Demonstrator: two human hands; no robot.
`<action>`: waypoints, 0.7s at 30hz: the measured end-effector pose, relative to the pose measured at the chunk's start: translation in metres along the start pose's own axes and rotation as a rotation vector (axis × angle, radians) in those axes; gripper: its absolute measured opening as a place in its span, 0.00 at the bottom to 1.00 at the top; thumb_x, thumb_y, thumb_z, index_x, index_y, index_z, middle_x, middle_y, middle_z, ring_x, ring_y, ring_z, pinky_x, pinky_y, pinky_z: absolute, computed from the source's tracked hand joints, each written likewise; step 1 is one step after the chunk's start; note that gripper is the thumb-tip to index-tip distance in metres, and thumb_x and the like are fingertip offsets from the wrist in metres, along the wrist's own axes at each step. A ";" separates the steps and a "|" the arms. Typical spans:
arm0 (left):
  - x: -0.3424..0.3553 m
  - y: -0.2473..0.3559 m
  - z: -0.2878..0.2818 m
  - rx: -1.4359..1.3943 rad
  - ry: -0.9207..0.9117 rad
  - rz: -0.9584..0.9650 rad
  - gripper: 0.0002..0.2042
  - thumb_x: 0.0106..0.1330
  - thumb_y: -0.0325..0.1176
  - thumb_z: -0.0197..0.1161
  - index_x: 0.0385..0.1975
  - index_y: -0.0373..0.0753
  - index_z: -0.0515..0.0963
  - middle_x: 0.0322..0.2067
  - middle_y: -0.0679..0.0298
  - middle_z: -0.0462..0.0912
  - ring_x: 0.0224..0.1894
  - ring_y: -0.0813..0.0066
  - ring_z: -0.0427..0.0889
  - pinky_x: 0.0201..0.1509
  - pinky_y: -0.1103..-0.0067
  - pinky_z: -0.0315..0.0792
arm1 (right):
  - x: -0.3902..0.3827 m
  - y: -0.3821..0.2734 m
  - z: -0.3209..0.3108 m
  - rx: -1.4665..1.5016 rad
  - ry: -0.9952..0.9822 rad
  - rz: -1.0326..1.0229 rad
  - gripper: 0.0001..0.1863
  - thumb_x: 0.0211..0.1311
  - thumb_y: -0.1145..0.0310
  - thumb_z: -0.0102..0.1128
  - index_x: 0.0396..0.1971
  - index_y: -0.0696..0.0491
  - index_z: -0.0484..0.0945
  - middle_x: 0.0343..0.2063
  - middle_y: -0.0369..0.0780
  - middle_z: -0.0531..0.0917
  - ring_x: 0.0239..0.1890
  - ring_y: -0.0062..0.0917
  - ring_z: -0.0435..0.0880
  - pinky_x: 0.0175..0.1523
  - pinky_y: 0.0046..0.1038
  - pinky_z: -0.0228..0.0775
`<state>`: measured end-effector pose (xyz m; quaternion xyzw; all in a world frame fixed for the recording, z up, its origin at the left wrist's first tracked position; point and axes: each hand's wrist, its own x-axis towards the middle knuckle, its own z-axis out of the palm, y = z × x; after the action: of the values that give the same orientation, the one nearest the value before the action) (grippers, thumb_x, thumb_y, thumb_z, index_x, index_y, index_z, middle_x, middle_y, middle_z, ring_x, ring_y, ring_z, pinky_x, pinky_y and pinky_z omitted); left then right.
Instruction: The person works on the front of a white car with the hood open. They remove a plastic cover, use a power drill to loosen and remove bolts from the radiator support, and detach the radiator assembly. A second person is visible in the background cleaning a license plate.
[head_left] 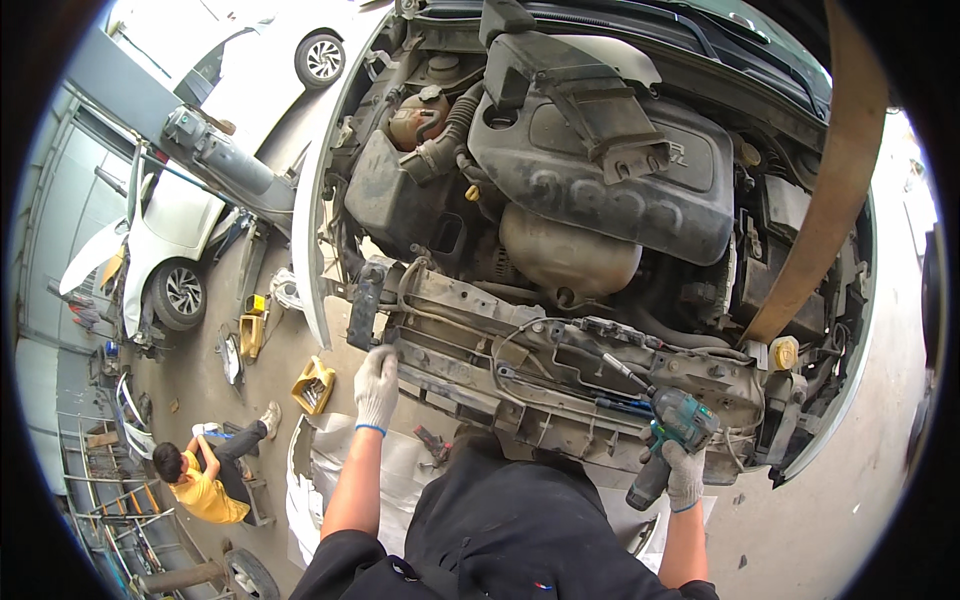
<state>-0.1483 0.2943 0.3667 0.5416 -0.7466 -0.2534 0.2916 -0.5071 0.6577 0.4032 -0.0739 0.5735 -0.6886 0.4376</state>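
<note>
My right hand (pixel 685 477), in a whitish work glove, grips a teal and black cordless impact driver (pixel 684 420). A long socket extension (pixel 625 371) points from it up and left over the front crossmember of the car (pixel 460 310). My left hand (pixel 376 390), gloved too, is closed at the left end of the crossmember, just under a dark upright plastic piece (pixel 366 304). What its fingers hold, if anything, is hidden. Beyond both hands lies the open engine bay, with a black engine cover (pixel 610 170) and a loose black air duct (pixel 590 95) resting on top.
A brown strap (pixel 835 190) runs down the right side of the bay. On the floor at left stand a yellow tray of small parts (pixel 314 386) and a red and black tool (pixel 432 444). Farther left, a person in yellow (pixel 212 480) sits near a white car (pixel 170 230).
</note>
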 end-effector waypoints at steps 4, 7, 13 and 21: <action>0.087 0.049 0.012 -0.042 -0.221 0.250 0.11 0.65 0.23 0.56 0.46 0.36 0.80 0.44 0.51 0.84 0.47 0.52 0.84 0.49 0.67 0.77 | 0.006 0.002 0.044 -0.022 0.035 -0.017 0.35 0.52 0.57 0.77 0.56 0.60 0.74 0.39 0.46 0.86 0.30 0.29 0.86 0.36 0.30 0.83; 0.148 0.055 0.044 0.124 -0.396 0.427 0.19 0.61 0.20 0.54 0.51 0.42 0.79 0.51 0.52 0.81 0.50 0.48 0.82 0.53 0.64 0.77 | 0.014 0.009 0.084 0.010 0.066 -0.002 0.36 0.52 0.57 0.78 0.57 0.59 0.74 0.39 0.47 0.86 0.31 0.30 0.87 0.36 0.31 0.83; 0.159 0.026 0.081 0.393 -0.596 0.346 0.10 0.59 0.24 0.57 0.38 0.44 0.80 0.41 0.57 0.82 0.41 0.51 0.83 0.44 0.62 0.78 | 0.028 0.032 0.147 -0.004 0.141 0.048 0.36 0.53 0.55 0.76 0.57 0.60 0.73 0.39 0.49 0.86 0.31 0.33 0.87 0.37 0.32 0.83; 0.164 0.020 0.079 0.354 -0.575 0.381 0.26 0.55 0.21 0.59 0.58 0.43 0.74 0.55 0.56 0.80 0.40 0.49 0.85 0.42 0.61 0.80 | 0.051 0.050 0.197 0.117 0.281 0.165 0.38 0.52 0.53 0.77 0.59 0.56 0.72 0.42 0.51 0.85 0.34 0.36 0.88 0.39 0.35 0.83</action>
<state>-0.2572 0.1481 0.3514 0.3419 -0.9174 -0.2033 0.0140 -0.3934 0.4819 0.4049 0.0961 0.5919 -0.6861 0.4119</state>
